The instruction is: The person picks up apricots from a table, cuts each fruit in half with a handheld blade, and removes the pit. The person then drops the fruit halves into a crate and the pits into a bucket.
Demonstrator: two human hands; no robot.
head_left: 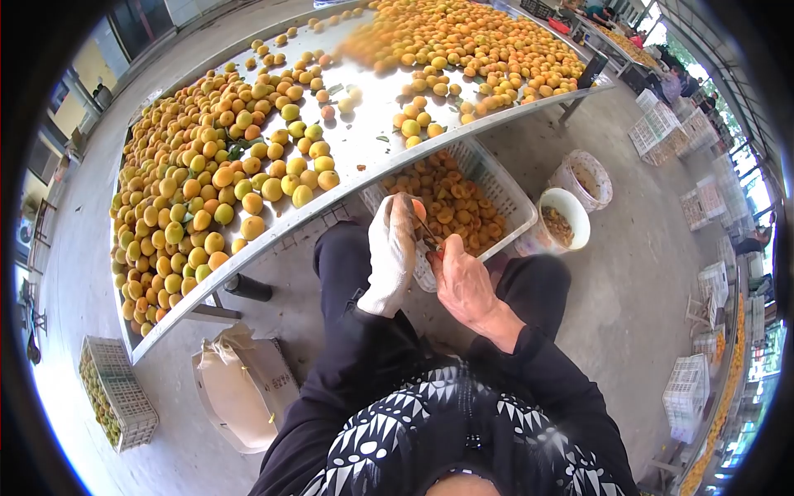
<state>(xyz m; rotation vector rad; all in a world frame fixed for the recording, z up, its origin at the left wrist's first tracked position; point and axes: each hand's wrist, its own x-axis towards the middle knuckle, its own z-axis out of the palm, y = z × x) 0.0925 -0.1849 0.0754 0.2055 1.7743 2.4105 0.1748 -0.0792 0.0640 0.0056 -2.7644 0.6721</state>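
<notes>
My left hand, in a white glove with stained fingers, is closed around an orange apricot. Bare and closed, my right hand grips a small tool with a thin dark shaft, whose tip reaches the fruit. Both hands are close together over the near edge of a white plastic crate. Opened apricot pieces fill much of that crate. My fingers partly hide the tool's handle and the fruit.
A metal-edged table heaped with whole apricots spans the front. Two buckets stand right of the crate. A cardboard box and a fruit crate are at lower left. People and stacked crates appear at right.
</notes>
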